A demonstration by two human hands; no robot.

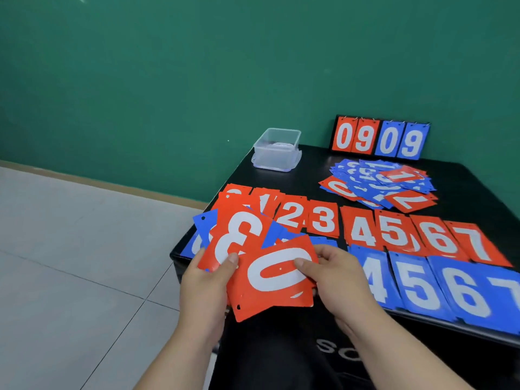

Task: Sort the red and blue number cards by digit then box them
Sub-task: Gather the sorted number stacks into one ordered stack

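Note:
My left hand (206, 288) grips a fanned bunch of cards with a red 8 (239, 237) on top and blue cards behind. My right hand (334, 277) pinches the right edge of a red 0 card (277, 277) that overlaps the bunch. On the black table (312, 164), red cards lie in a row by digit, from 2 (291, 216) to 7 (478, 242). Blue cards 4 (375, 277) to 7 (509, 291) form a nearer row. A mixed heap of red and blue cards (377, 182) lies further back.
A clear plastic box (277, 150) stands at the table's far left corner. A flip scoreboard (380, 139) reading 0 9 0 9 stands at the back edge. Grey tiled floor (70, 263) lies to the left and a green wall behind.

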